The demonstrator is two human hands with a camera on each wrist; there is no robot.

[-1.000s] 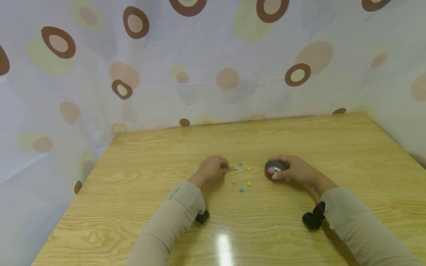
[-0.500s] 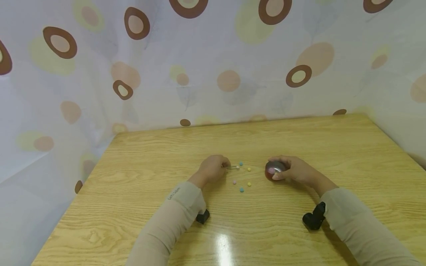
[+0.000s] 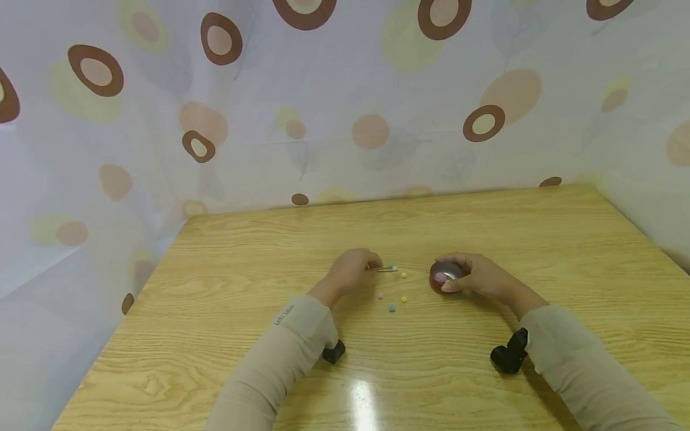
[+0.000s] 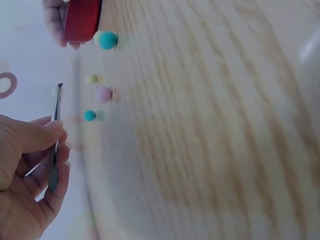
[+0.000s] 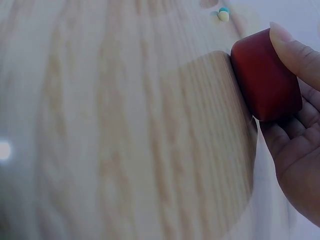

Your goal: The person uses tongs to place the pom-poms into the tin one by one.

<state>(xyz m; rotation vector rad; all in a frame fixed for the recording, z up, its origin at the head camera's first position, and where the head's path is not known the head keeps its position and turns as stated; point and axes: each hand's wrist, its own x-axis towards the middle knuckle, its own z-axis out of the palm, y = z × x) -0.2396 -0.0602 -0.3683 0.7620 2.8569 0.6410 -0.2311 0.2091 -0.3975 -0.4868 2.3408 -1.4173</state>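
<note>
My left hand (image 3: 351,270) pinches metal tweezers (image 4: 56,130) between thumb and fingers, their tips pointing right in the head view. A small whitish ball (image 3: 395,268) shows at the tips, overlapping a blue ball (image 3: 391,265) behind it. My right hand (image 3: 481,277) grips a small bowl (image 5: 265,75), red outside and silvery inside, that stands upright on the table. Inside the bowl a pink patch (image 3: 440,277) is visible. Between the hands lie a yellow ball (image 3: 403,275), another yellow ball (image 3: 404,299), a pink ball (image 3: 380,296) and a second blue ball (image 3: 392,309).
The wood-grain table (image 3: 259,251) reaches back to a patterned cloth (image 3: 329,161), which also hangs at both sides. Black devices sit at the left wrist (image 3: 334,352) and the right wrist (image 3: 509,353). Glare (image 3: 363,401) shines on the table's near part.
My left hand and the tweezers have shifted right and slightly away from me, the whitish ball travelling with the tips. The right hand and bowl stay in place.
</note>
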